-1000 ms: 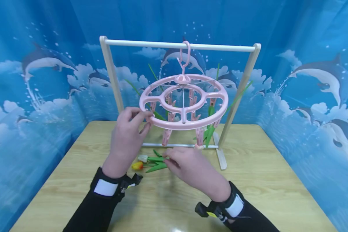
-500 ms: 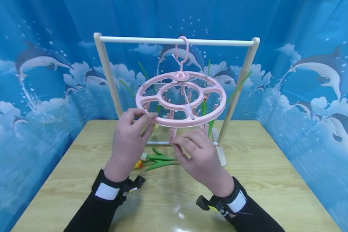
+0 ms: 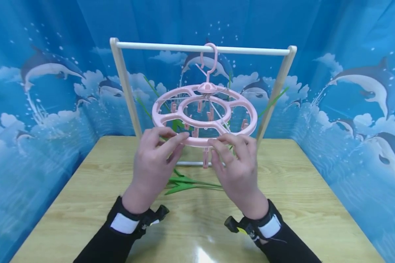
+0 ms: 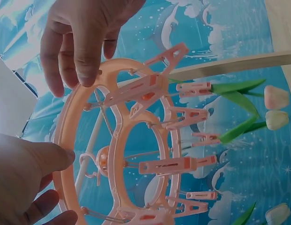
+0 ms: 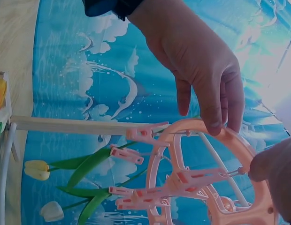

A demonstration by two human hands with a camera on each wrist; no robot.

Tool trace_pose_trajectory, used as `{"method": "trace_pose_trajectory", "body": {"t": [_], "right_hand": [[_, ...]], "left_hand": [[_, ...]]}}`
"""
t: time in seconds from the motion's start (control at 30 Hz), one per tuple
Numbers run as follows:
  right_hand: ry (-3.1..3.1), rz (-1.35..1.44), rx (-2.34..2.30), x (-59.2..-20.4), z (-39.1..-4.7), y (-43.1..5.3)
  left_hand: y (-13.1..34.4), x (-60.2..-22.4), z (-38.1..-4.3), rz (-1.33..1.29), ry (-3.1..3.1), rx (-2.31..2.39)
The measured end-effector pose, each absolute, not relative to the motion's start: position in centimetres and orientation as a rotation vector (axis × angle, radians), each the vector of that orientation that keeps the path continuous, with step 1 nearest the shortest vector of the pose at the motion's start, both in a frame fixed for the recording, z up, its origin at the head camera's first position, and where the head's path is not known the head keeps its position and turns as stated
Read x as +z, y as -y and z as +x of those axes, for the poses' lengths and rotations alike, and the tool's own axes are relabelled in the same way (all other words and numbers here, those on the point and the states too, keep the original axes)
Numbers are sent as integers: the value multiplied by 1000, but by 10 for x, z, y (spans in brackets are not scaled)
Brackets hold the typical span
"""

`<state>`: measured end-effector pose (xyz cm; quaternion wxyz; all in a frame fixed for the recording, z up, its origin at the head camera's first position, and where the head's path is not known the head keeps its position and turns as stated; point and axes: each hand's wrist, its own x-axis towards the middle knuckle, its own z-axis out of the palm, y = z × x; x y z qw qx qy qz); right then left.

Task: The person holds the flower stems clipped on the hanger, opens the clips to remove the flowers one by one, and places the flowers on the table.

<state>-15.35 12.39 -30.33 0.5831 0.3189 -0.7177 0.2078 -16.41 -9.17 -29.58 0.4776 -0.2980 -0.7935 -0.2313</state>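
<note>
Pinching the near rim of a round pink hanger [image 3: 206, 125], the left hand [image 3: 153, 157] and right hand [image 3: 238, 166] in our view sit near each other, thumb and fingers drawn close on the edge, little gap left. The hanger hangs by its hook from the top bar [image 3: 171, 47] of a stand above a wooden table [image 3: 184, 226]. We judge that an uneven pull could tilt the ring or slide the hook along the bar; a knocked clothespin [image 3: 205, 157] might drop a clipped white tulip [image 4: 276, 120] or yellow tulip [image 5: 36, 169]. Below, loose tulips [image 3: 185, 182] lie on the table, their blooms hidden from us in the head view. Hanging clips crowd the space under the ring, and a dolphin-print curtain [image 3: 197, 22] closes off the back.
</note>
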Motion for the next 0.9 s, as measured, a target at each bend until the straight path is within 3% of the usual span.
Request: {"method": "trace_pose_trajectory", "body": {"t": [0.9], "right_hand": [[1691,699,476,-300,-154,-125]], "left_hand": [[91,-300,-169,-734,1848,-545]]}}
